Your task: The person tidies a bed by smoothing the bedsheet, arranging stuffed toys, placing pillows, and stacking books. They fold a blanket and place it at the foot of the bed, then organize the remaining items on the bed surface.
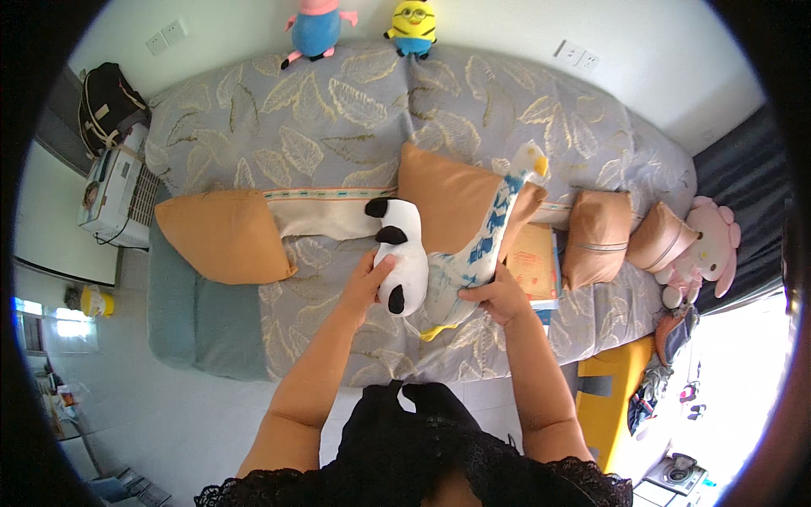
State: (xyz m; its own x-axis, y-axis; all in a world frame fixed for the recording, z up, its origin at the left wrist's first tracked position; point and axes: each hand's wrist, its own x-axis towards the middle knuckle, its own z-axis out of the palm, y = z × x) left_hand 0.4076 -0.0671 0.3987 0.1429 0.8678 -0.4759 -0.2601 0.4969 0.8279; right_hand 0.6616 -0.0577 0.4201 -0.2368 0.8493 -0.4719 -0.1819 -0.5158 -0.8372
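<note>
Over the front of the sofa, my left hand (370,283) grips the side of a white plush toy (408,258) with black ears and black patches. My right hand (500,297) is closed on the lower body of a long plush goose (460,269), white and blue with a yellow beak and yellow feet. The two toys lie side by side and touch. The goose's neck slants up and right across a tan cushion (443,186), hiding part of it. Some fingers of both hands are hidden behind the toys.
A leaf-patterned cover (338,135) lies on the sofa. Another tan cushion (224,237) is at left; two smaller brown cushions (598,237) and a pink plush (714,245) are at right. Papers and an envelope (530,262) lie beside my right hand. Two plush toys (317,32) sit on the backrest.
</note>
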